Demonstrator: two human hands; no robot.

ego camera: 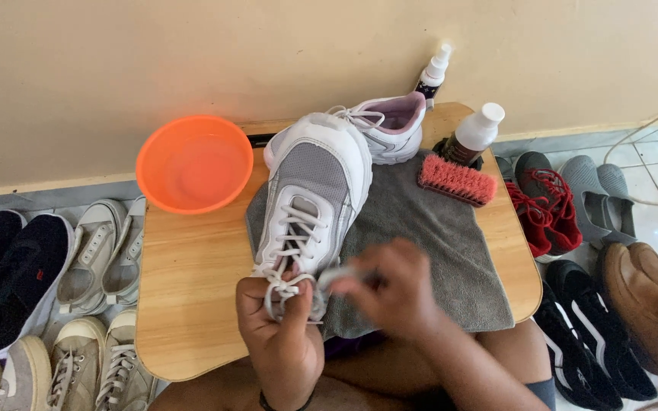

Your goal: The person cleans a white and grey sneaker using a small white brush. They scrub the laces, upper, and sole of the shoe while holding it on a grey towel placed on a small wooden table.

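A: What are you working on, and what is it made of?

B: A white sneaker (310, 202) with a grey mesh toe panel and smooth, padded white sides. It lies lengthwise on a soft grey towel (436, 236), toe pointing away from you, heel end at your hands.

A: Where are your fingers on it?

B: Your left hand (277, 327) is closed around the sneaker's heel end from below, thumb up beside the knot of white laces (289, 262). Your right hand (390, 293), just right of the sneaker's heel, is blurred; its fingers look pinched shut on a loose lace end, though the blur makes that hard to confirm.

A: And around the sneaker?

B: The towel covers part of a small wooden table (192, 281) with rounded corners. Left of the sneaker sits a round, glossy orange plastic bowl (194, 162). Behind its toe lies a second sneaker (390, 125), white with a lilac lining. Right of the sneaker rests a brush (457, 180) with stiff pink bristles, and beyond that a dark bottle (472, 135) with a white cap. A slim spray bottle (432, 74) stands by the wall.
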